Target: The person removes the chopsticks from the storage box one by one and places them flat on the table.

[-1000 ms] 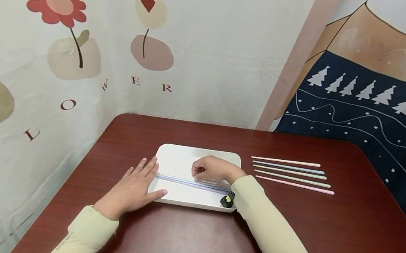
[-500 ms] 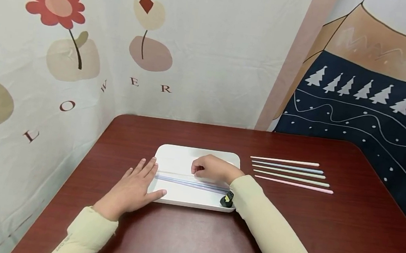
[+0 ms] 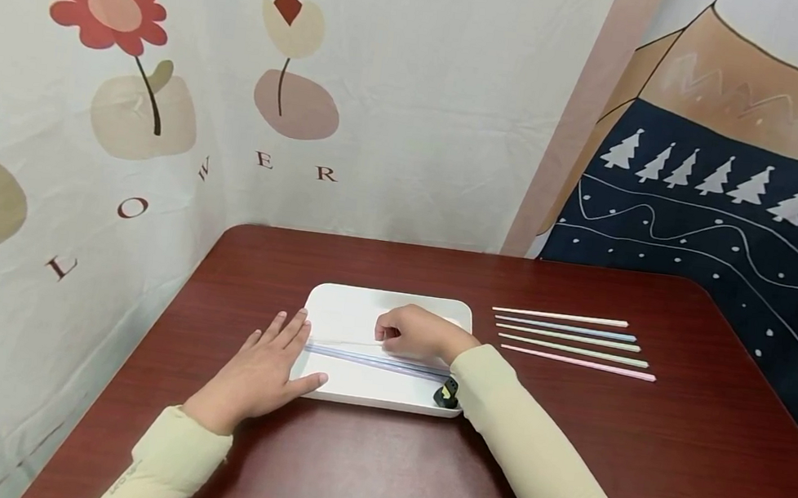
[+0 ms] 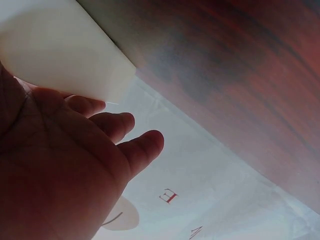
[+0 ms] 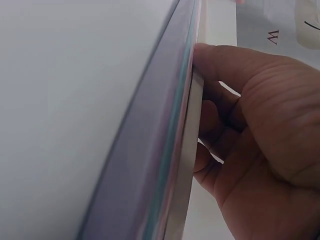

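Note:
A white tray [image 3: 362, 311] lies on the table, with several slim pastel sticks [image 3: 371, 360], apparently chopsticks, running lengthwise across it. My left hand [image 3: 260, 369] rests spread and straight-fingered on the tray's left edge. Over the tray's middle, my right hand [image 3: 422, 332] pinches a cream chopstick [image 3: 344, 343] between thumb and curled fingers, just beyond the lilac and bluish ones. From the right wrist, purple [image 5: 135, 150], teal and pink sticks show beside the cream stick [image 5: 186, 185] at the thumb. The left palm [image 4: 55, 160] hides part of the tray in its wrist view.
Several chopsticks [image 3: 573, 342] in cream, blue, green and pink lie in a row on the table to the tray's right. A small black and yellow device [image 3: 447, 393] is at my right wrist. Printed cloths [image 3: 415, 103] hang behind the brown table [image 3: 381, 469].
The cream chopstick has shifted slightly away from me, widening its gap from the lilac ones, with my right hand on it. My left hand keeps its place on the tray.

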